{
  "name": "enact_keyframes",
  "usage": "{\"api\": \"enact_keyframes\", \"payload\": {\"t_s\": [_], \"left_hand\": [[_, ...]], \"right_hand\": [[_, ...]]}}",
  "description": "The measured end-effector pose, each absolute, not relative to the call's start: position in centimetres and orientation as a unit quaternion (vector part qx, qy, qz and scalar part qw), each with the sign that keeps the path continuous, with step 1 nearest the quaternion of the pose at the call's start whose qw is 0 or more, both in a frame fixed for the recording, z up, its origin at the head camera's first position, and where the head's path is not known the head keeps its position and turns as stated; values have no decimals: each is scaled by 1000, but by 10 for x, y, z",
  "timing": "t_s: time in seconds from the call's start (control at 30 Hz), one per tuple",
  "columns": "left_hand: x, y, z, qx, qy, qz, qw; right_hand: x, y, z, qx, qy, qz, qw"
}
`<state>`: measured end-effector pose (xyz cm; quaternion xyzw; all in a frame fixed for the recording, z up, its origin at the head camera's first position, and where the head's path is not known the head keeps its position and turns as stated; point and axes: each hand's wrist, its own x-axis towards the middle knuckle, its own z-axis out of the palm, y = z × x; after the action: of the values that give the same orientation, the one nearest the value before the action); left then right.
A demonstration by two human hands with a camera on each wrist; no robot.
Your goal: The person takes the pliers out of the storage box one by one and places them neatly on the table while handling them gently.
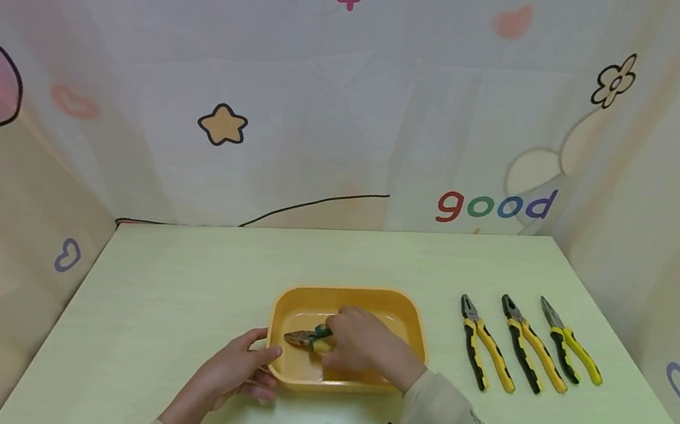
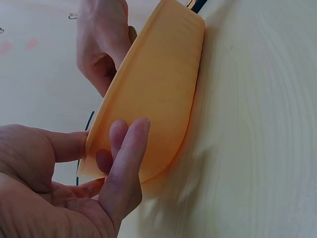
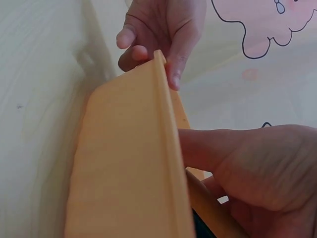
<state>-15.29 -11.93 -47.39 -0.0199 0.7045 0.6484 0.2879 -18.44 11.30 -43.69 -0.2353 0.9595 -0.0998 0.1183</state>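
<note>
An orange-yellow plastic tray (image 1: 286, 307) sits on the table, its outer wall (image 2: 158, 74) filling the middle of the left wrist view. My left hand (image 1: 235, 367) pinches the tray's near left corner, thumb on the rim and fingers against the outside. Reaching in from the right, my right hand (image 1: 359, 341) grips a pair of pliers (image 1: 301, 338) with green and yellow handles. Their metal head points left over the tray floor. In the right wrist view a handle (image 3: 213, 206) runs under my fingers, while the tray wall hides the rest.
To the right of the tray, three pliers lie in a row: combination pliers (image 1: 482, 342), a second similar pair (image 1: 533, 343) and long-nose pliers (image 1: 569, 341), all with yellow and black handles. A printed cloth (image 1: 356, 111) hangs behind the table (image 1: 165, 303).
</note>
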Motion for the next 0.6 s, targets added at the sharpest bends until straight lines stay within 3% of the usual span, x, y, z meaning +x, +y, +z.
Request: {"api": "enact_keyframes", "payload": {"t_s": [0.6], "left_hand": [[-152,-117,-471,-23,708,644,289]], "right_hand": [[-189,103,-423,-248,956,-80,131]]}}
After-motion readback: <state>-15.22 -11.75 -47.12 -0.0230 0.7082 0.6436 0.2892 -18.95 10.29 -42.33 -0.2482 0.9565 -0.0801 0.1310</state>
